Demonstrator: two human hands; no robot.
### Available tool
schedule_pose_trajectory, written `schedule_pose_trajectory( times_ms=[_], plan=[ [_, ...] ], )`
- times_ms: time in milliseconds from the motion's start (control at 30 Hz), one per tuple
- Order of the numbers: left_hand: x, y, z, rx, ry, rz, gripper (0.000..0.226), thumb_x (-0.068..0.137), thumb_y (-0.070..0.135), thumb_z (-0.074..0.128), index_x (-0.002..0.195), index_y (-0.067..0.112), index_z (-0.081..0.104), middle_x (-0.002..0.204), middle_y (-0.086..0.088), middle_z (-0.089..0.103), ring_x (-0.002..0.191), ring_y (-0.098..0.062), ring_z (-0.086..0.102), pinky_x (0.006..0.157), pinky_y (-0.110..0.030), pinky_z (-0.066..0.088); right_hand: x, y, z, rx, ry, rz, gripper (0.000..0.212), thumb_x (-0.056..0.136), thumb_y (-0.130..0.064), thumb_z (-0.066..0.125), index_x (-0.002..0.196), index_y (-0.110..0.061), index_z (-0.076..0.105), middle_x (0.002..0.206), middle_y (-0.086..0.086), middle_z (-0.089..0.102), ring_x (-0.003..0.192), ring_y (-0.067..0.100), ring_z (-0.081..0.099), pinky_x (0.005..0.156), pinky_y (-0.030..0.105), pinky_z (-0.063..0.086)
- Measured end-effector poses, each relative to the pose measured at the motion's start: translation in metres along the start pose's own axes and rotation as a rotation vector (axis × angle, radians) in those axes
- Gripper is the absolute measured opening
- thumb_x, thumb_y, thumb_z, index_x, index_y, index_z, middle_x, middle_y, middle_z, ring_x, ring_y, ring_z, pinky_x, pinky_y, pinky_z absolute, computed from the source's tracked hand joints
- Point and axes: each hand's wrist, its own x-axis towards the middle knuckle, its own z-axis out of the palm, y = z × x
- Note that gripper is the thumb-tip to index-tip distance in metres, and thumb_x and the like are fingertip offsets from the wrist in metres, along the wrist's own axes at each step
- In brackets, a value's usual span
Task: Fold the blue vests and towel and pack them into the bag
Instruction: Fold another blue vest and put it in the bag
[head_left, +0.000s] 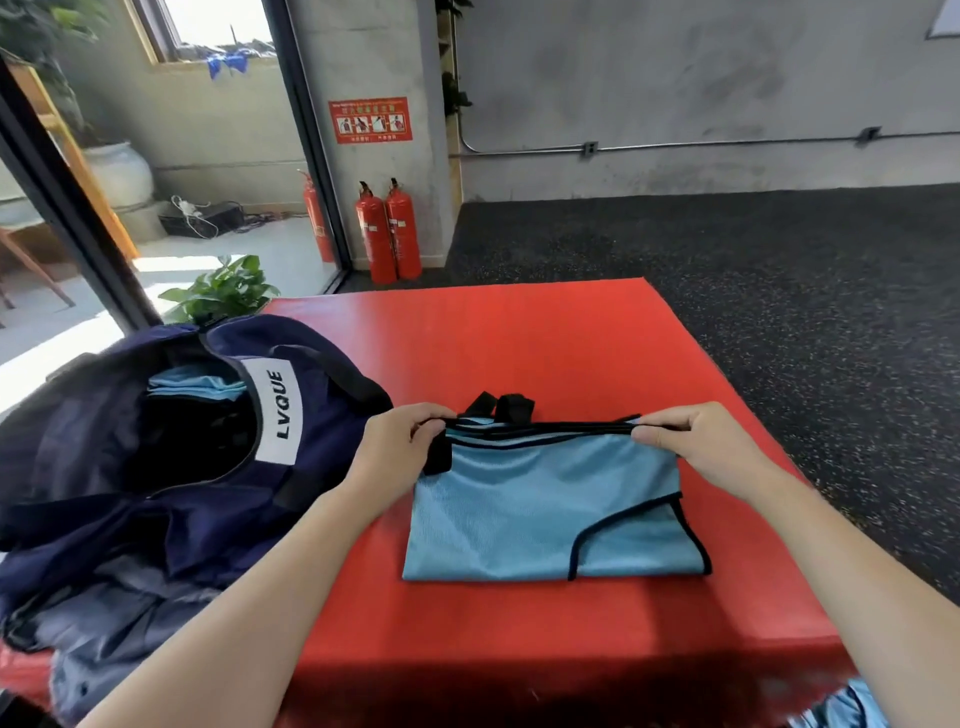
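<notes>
Folded blue vest (545, 514), far edge pinched by left hand (400, 441) and right hand (691, 441); navy bag (156, 467) at nine o'clock already holds blue fabric; packing unfinished.

Vest (540, 514) — light blue, black trim; duffel bag (156, 467) — navy, white label with black lettering; mat (519, 338) — red; fire extinguishers (388, 234) — red.

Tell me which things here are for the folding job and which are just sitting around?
For the job: blue vest, pinched by the left hand and right hand; navy bag; folded blue cloth inside it.

Just around: red mat, fire extinguishers, potted plant.
</notes>
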Motion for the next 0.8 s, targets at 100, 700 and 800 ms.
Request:
schedule_pose_trajectory(
  times_ms=[100,700,800],
  plan=[
    [0.02,-0.014,0.014,0.002,-0.001,-0.043,0.023,0.096,0.01,0.062,0.102,0.027,0.077,0.096,0.021,0.072,0.09,0.013,0.062,0.083,-0.005,0.042,0.024,0.009,0.002,-0.1,0.028,0.005,0.008,0.082,-0.033,0.081,0.082,-0.04,0.078,0.088,-0.027,0.074,0.093,-0.012,0.063,0.084,0.015,0.043],
    [0.028,-0.033,0.04,0.238,0.037,-0.273,0.046,0.093,0.062,0.045,0.118,0.027,0.062,0.099,0.011,0.068,0.089,-0.013,0.064,0.086,-0.041,0.054,0.043,-0.019,0.117,-0.567,-0.202,-0.233,0.026,0.096,-0.054,0.055,0.097,-0.031,0.067,0.095,-0.016,0.056,0.09,0.008,0.054,0.081,0.031,0.049],
    [0.019,-0.02,0.037,0.092,0.075,-0.257,0.041,0.098,0.05,0.052,0.125,0.021,0.061,0.099,0.012,0.067,0.09,-0.008,0.063,0.085,-0.034,0.054,0.042,-0.021,0.123,-0.57,-0.214,-0.239,0.027,0.097,-0.054,0.055,0.1,-0.031,0.067,0.099,-0.015,0.056,0.092,0.007,0.053,0.082,0.031,0.049]
  ],
)
